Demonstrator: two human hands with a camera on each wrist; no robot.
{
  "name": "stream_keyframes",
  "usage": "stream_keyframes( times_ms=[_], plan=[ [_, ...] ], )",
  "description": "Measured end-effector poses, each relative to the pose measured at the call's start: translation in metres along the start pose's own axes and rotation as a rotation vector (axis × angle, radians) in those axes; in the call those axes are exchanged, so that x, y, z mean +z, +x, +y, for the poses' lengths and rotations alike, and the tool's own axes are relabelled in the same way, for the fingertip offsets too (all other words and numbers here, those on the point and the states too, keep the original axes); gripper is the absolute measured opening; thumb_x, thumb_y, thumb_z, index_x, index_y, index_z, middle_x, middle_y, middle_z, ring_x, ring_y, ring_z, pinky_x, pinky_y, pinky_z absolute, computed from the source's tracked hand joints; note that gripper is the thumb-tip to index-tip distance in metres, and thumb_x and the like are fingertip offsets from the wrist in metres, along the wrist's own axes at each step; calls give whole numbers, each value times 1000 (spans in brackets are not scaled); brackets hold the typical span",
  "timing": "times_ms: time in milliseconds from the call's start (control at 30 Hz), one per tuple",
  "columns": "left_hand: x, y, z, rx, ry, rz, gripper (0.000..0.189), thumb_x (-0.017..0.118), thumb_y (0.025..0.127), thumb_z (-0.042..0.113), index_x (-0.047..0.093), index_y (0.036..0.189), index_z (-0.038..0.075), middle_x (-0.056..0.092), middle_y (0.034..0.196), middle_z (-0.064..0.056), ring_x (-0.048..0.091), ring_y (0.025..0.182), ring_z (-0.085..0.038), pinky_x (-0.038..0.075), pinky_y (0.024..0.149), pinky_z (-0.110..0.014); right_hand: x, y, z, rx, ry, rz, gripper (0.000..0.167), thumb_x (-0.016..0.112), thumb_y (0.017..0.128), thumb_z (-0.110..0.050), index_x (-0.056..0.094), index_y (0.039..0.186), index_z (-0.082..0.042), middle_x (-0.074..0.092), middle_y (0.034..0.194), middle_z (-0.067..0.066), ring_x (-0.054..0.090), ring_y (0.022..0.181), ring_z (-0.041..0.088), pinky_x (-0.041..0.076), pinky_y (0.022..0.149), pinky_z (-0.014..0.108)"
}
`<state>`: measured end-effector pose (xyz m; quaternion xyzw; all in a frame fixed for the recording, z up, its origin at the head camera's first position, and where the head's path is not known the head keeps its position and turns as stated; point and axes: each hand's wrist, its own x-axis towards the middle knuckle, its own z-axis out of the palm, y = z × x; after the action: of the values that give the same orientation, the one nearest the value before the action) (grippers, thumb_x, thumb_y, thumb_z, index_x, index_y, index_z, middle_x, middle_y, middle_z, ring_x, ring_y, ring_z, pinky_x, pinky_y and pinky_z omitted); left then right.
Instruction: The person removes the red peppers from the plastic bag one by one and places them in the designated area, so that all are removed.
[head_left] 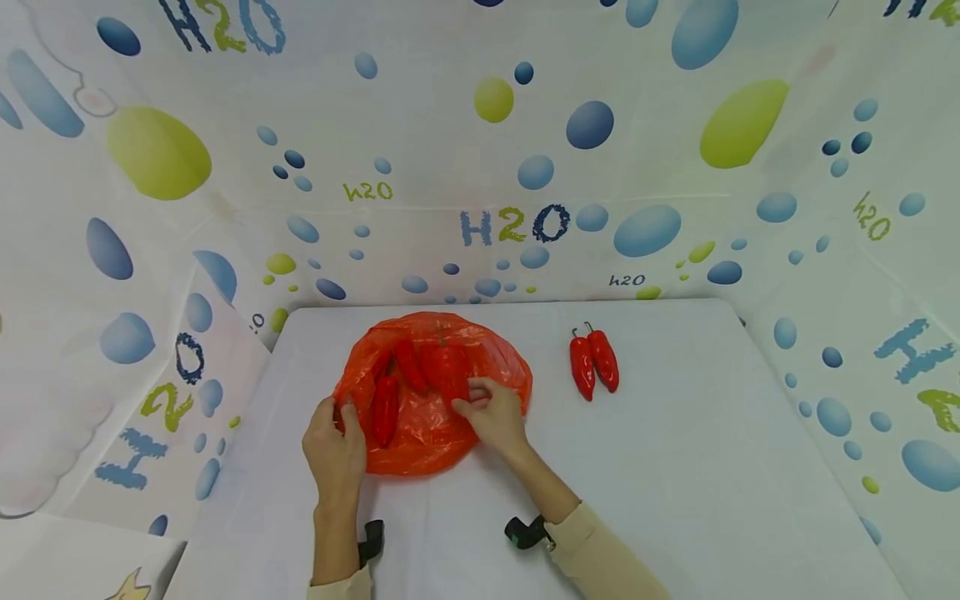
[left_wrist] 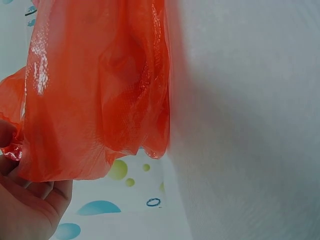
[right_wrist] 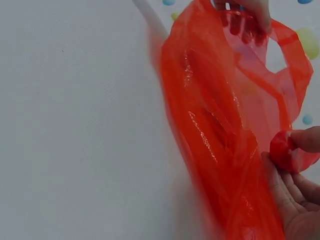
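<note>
A: The red plastic bag [head_left: 420, 460]: lying where?

B: On the white table [head_left: 675, 467], close to the far edge, toward the far left corner. Two red chili peppers [head_left: 386, 410] within its outline.

A: And the fingers?

B: Pinching the rim on the left side with the left hand [head_left: 335, 446]. With the right hand [head_left: 495, 412], pinching another red chili pepper [head_left: 447, 368] by the near end, thumb against fingers, over the bag.

A: Any more outside?

B: Yes, a loose pair of chili peppers [head_left: 582, 368], side by side near the far edge, toward the far right corner.

A: How to expect the bag to behave?

B: Light and limp, judging by the creases and thin, see-through film. Apt to slump unless propped; best taken by the rim, with film bunched under the thumb. Possibly liable to tear if tugged hard.

A: And the chili peppers?

B: Probably light, fairly firm, a bit slippery, going by the gloss. Better gripped round the thick body than by the thin, hooked stem, likely the weak spot.
</note>
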<state>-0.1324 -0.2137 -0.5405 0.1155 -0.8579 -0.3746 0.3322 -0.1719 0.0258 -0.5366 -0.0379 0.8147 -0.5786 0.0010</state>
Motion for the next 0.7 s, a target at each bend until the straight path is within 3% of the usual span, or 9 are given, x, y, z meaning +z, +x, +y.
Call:
stream_keyframes(
  times_ms=[700],
  plan=[
    [3, 2, 1, 42, 3, 18, 21, 56, 105, 11, 67, 106, -6, 70, 96, -22, 65, 82, -35, 36, 79, -4, -21, 8, 1, 5, 45, 58, 42, 81, 92, -25, 71, 127, -5, 74, 102, 7, 71, 87, 21, 61, 76, 35]
  ],
)
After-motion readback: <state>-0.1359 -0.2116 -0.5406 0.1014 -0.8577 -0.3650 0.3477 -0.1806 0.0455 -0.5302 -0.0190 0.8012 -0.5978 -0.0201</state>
